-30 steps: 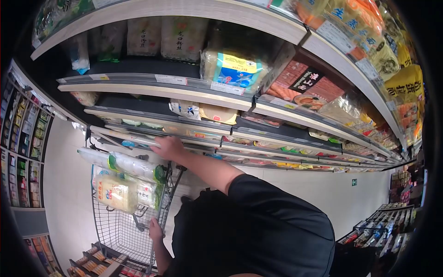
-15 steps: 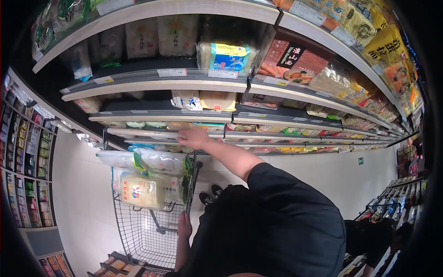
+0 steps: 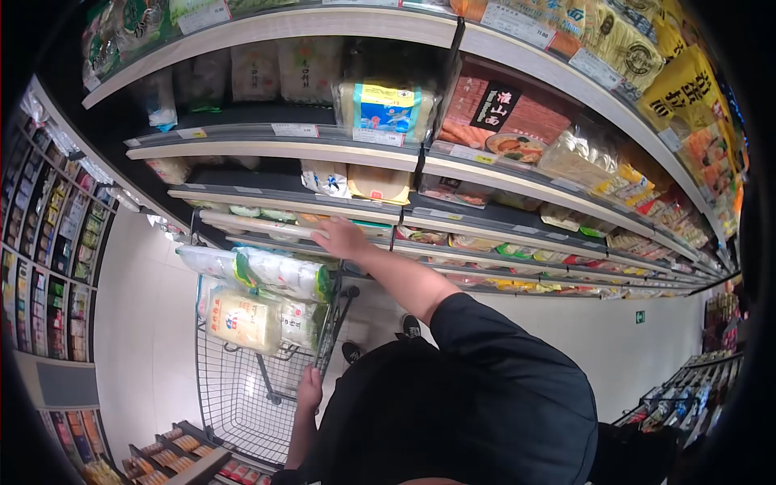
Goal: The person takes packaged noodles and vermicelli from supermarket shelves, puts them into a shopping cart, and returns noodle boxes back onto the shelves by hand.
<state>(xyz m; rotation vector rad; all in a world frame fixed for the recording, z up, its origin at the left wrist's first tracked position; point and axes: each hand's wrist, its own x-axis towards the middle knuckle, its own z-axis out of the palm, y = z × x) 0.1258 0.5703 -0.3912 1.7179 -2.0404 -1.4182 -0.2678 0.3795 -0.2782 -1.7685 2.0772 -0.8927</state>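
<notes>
Several noodle bags (image 3: 242,322) piled near the handle (image 3: 259,226) end of a shopping cart (image 3: 242,404), at left. Rests left hand (image 3: 308,390) at the cart's side, impossible to tell whether gripping or just touching; grips the handle with right hand (image 3: 338,238), a reddish-brown noodle box (image 3: 529,109) shelved farther right.

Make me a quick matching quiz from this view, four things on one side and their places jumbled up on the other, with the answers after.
Things
1. right hand
2. dark shoes
3. reddish-brown box
4. pale yellow pack

Places
A. in the shopping cart
B. on the floor
C. on the pale bar
D. on a shelf

Right pairs: 1-C, 2-B, 3-D, 4-A
</notes>
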